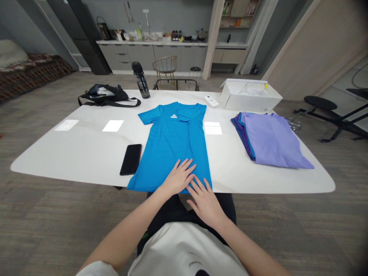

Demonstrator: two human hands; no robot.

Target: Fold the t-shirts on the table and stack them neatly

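A bright blue T-shirt (172, 143) lies flat on the white table (86, 153), its right side folded inward along the length. My left hand (178, 178) rests flat on the shirt's lower part, fingers spread and open. My right hand (204, 201) lies open at the shirt's bottom right hem by the table's near edge, fingertips touching the fabric. Neither hand grips anything.
A black phone (131, 159) lies just left of the shirt. A stack of folded purple and blue shirts (270, 140) sits to the right. An open white box (250, 96), a small white device (211, 101), a dark bottle (140, 79) and a black bag (106, 96) stand along the far side.
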